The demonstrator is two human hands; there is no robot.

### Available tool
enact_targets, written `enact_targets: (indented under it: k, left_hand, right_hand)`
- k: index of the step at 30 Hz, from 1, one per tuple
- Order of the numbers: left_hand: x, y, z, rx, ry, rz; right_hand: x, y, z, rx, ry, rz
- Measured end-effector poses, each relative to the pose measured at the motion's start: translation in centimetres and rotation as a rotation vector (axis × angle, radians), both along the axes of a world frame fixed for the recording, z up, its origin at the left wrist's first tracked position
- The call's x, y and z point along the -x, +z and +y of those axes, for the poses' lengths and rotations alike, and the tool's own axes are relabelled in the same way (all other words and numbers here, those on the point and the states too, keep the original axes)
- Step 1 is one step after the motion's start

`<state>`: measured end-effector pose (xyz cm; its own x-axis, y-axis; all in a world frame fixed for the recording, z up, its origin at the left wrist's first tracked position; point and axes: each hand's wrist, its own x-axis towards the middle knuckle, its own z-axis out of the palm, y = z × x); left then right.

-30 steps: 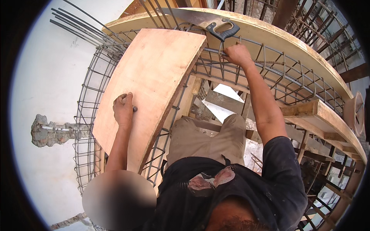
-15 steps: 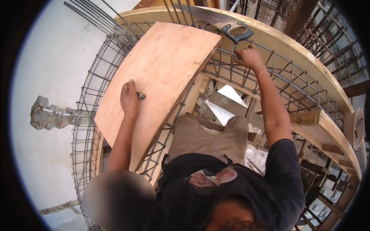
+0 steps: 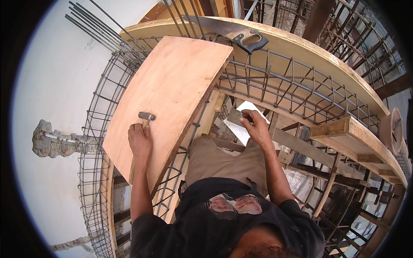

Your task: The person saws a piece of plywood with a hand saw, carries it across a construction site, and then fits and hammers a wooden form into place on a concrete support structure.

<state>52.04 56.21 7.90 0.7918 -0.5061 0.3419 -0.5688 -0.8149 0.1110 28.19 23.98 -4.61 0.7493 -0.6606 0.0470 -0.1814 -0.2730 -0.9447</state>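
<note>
My left hand [image 3: 140,141] is closed around the handle of a hammer [image 3: 147,116] with a dark metal head. The hammer lies over a curved-edged plywood panel [image 3: 172,71], which rests across the rebar cage. My right hand [image 3: 257,127] hangs in front of my lap, above the gap in the framework, with thumb and fingers curled together. Anything in those fingers is too small to make out. A handsaw [image 3: 249,39] with a black and grey handle lies on the rebar against the curved formwork board beyond the panel.
A curved rebar cage [image 3: 297,84] runs round in front of me, inside a curved plywood form board [image 3: 335,64]. A timber-framed form [image 3: 344,129] stands to the right. The plastered wall [image 3: 60,90] is at left. Upright rebar rods [image 3: 92,26] project at far left. Openings drop below my legs.
My right hand has left the rebar near the saw and come back toward my lap. The hammer in my left hand has turned, so its head now points forward. The view has shifted slightly.
</note>
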Motion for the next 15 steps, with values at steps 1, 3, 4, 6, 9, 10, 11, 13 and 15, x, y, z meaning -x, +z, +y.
enact_targets:
  k: [1,3,4,6,9,10,11,13,15]
  left_hand:
    - [0.0,0.1,-0.2,-0.008,0.024,0.017]
    - [0.6,1.8,-2.0,-0.007,0.035,0.092]
    - [1.2,3.2,-2.9,-0.001,0.026,0.154]
    - [2.4,5.1,-3.6,0.025,-0.131,0.126]
    - [7.8,8.7,-8.9,0.341,-0.305,0.445]
    - [10.4,8.9,-11.9,0.542,-0.437,0.628]
    - [11.9,7.9,-13.8,0.661,-0.57,0.783]
    - [15.3,6.1,-17.2,0.895,-0.746,1.037]
    - [18.4,4.8,-20.5,1.075,-0.831,1.145]
  right_hand:
    - [0.7,-0.4,0.8,-0.023,0.029,0.037]
    - [2.1,-0.8,2.3,-0.1,0.058,0.022]
    - [2.5,-1.0,3.2,-0.147,0.063,-0.028]
    - [2.8,1.3,5.6,-0.234,0.152,-0.119]
    - [3.0,4.7,8.1,-0.164,0.325,-0.209]
    - [3.2,4.9,8.5,-0.123,0.358,-0.286]
    - [3.4,5.7,8.9,-0.119,0.327,-0.282]
    - [3.8,8.2,9.5,-0.107,0.324,-0.497]
    - [5.7,9.0,9.1,-0.221,0.213,-0.334]
